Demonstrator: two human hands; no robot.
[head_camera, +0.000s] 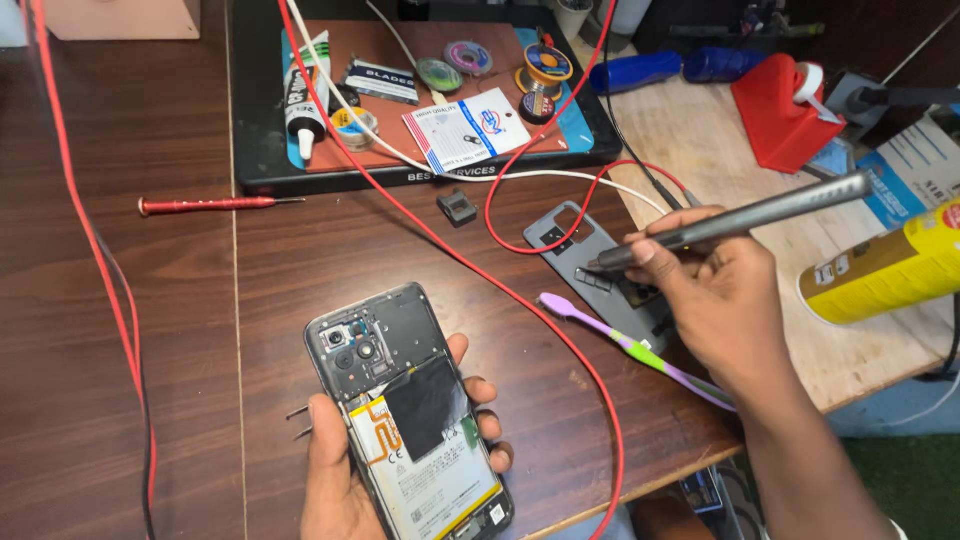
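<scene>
the left hand (335, 470) is curled under an opened phone (410, 410), palm beneath it and fingertips wrapped over its right edge, so the phone rests face down with its back cover off and the battery, black shield and camera block showing. the phone's long axis runs from the wrist up and slightly leftward, camera end farthest from the palm. the right hand (715, 295) is closed in a pen grip around a grey electric screwdriver (730, 222), whose body slants up and right past the knuckles while its tip points down and left. that tip sits over a grey back cover (590, 265) lying flat just left of the right hand; whether it touches cannot be told. so the driver tip is well apart from the phone, up and to the right of it, and the right hand is the nearer one to the cover. a purple and green pry tool (625, 342) lies just under the right hand, between the two hands. a red wire (470, 265) loops across the desk between them. beyond the left hand, far up and left, lies a red screwdriver (205, 204); a tray (255, 170) of supplies sits beyond both hands.
</scene>
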